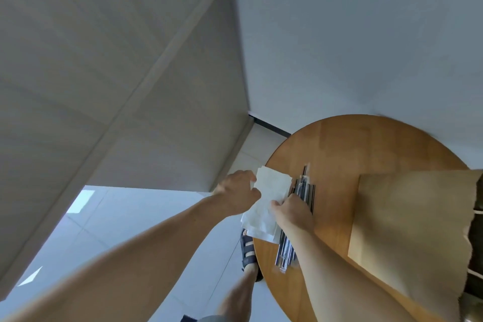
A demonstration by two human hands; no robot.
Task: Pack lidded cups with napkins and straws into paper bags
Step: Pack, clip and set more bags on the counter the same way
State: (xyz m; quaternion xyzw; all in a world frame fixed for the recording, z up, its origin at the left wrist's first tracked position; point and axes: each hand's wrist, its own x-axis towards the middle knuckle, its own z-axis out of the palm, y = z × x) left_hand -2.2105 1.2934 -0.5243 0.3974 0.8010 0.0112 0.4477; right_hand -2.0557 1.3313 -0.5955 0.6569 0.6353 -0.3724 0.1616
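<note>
At the round table's (339, 144) left edge, my left hand (236, 195) and right hand (294, 213) both pinch the white napkins (266, 191), beside wrapped straws (305, 188); the paper bag (413, 222) lies right.

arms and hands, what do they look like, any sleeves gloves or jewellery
Both forearms are bare up to the frame edge, with no sleeve in view. The left hand and right hand wear no gloves. No watch, ring or wristband shows on either.

Both forearms (146, 256) are bare with no sleeves showing, and the foot below wears a dark strapped sandal (248, 251), with grey cloth (209, 318) at the near edge.
</note>
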